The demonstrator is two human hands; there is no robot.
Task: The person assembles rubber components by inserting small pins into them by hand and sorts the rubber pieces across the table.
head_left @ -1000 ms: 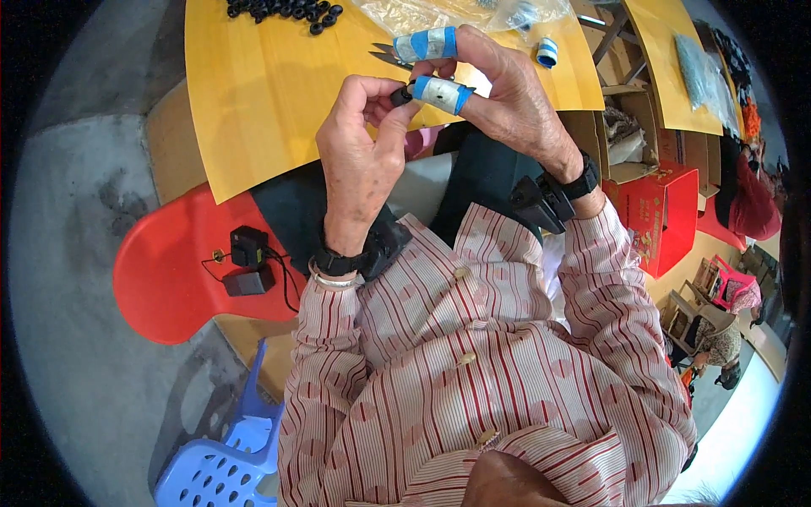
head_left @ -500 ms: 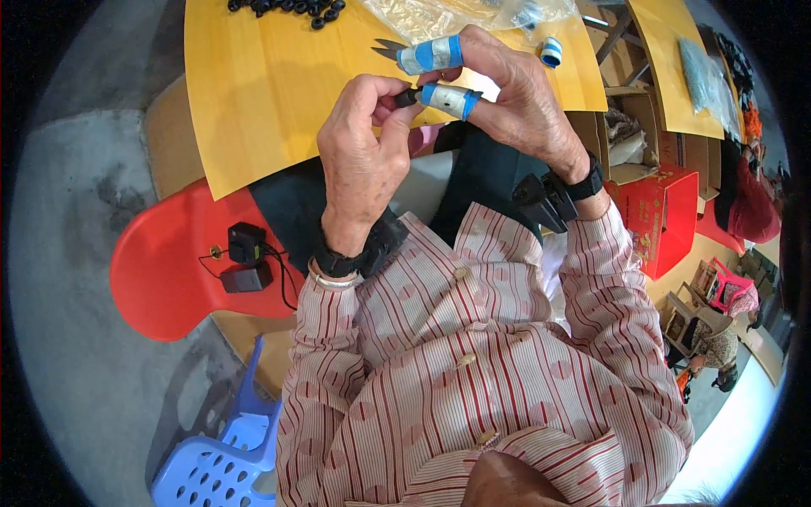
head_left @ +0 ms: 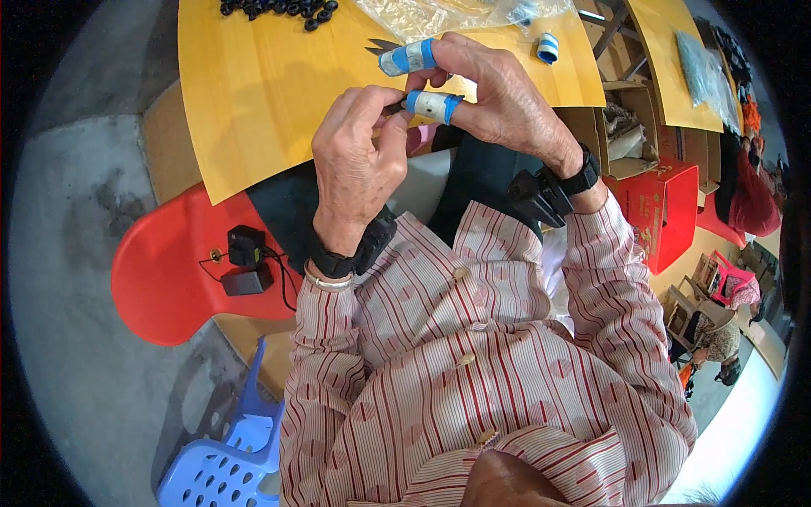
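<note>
My left hand (head_left: 359, 160) is closed in a pinch on a small black part (head_left: 392, 108), mostly hidden by the fingers. My right hand (head_left: 498, 97) meets it at the fingertips, its index finger and thumb wrapped in blue and white tape. From beyond the taped index finger stick out two dark pointed blades of scissors (head_left: 382, 46); the handles are hidden in the right hand. Both hands are raised over the near edge of the yellow table (head_left: 253, 110). Several small black round parts (head_left: 296, 8) lie at the table's far left.
A clear plastic bag (head_left: 422, 19) lies at the table's far side, with a blue and white tape roll (head_left: 547, 48) to its right. Cardboard boxes (head_left: 634, 144) and a red box (head_left: 655, 215) stand at right. On a red chair (head_left: 160, 270) at left rest black adapters (head_left: 247, 280).
Both hands have shifted slightly left, the right one more. The black part is now more covered by the fingers, and the blades have moved a little left and up.
</note>
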